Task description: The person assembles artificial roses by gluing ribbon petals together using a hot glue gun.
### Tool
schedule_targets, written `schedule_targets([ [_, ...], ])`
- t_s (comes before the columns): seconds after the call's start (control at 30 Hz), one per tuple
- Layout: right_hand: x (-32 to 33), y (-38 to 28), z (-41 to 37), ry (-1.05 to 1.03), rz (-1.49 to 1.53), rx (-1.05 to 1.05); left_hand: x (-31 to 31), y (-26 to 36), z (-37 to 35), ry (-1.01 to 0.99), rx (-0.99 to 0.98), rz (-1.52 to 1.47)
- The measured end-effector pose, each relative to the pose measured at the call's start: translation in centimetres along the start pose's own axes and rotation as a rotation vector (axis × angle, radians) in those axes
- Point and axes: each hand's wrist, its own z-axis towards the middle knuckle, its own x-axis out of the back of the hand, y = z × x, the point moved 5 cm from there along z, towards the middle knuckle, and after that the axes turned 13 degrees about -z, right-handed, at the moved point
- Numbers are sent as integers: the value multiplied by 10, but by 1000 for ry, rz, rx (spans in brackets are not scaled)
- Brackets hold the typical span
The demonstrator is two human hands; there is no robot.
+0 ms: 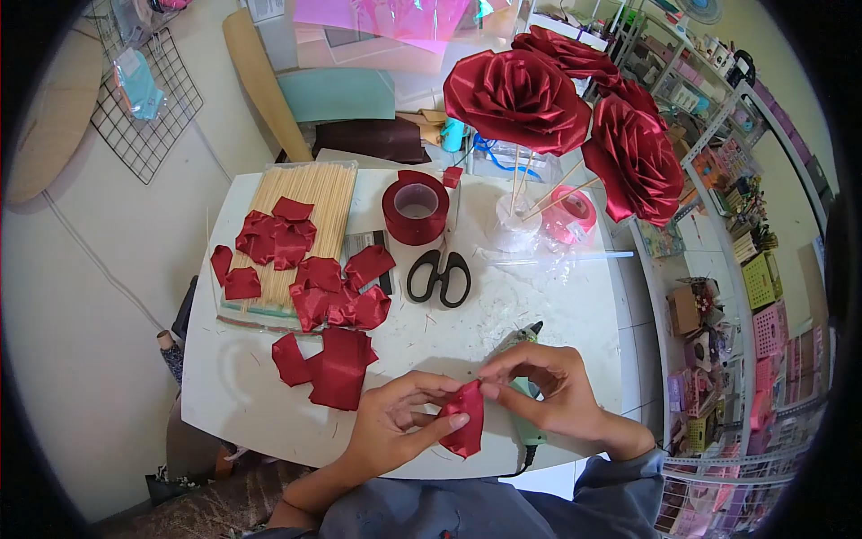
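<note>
at the table's (431, 346) near edge, a left hand (388, 426) holds a red petal (468, 435) while the right hand (558, 388) pinches its tip, apparently shaping it, the next move calling for light fingertips.

Wire grid (148, 135), upper left; blue packet (138, 84) on it. Curved wooden piece (260, 85), beyond the worktop (431, 346); teal sheet (337, 95) beside it. Pinkish film (386, 20), top centre. Metal shelving (745, 461), right, with green basket (761, 279), pink basket (769, 331).
</note>
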Motion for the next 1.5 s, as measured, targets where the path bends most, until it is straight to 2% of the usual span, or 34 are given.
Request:
schedule_targets([
  [0.13, -3, 4, -1, 11, 30, -42, 1, -1, 0, 9, 7, 1],
  [0.4, -1, 1, 0, -12, -78, 174, 0, 5, -1, 48, -38, 69],
  [0.47, -2, -1, 1, -46, -68, 217, 1, 6, -1, 74, -151, 121],
  [0.53, -3, -3, 2, -80, -59, 261, -1, 8, -2, 71, -180, 181],
  [0.63, -6, -4, 4, -107, 64, 249, -1, 11, -2, 57, -277, 324],
  [0.67, -8, 2, 4, -98, 103, 163, -2, 13, -3, 43, -344, 405],
  [0.7, -10, 7, 4, -89, 143, 76, -2, 14, -2, 42, -344, 405],
  [0.9, -13, 10, 3, -101, 118, -39, -4, 17, -3, 63, -372, 445],
  [1.0, -13, 12, 2, -83, 130, -60, -4, 16, -3, 68, -351, 416],
  [1.07, -13, 11, 1, -55, 129, -58, -5, 14, -2, 96, -259, 207],
  [1.5, -16, 14, -3, 64, 211, -20, -4, 11, -3, 106, -332, 327],
])
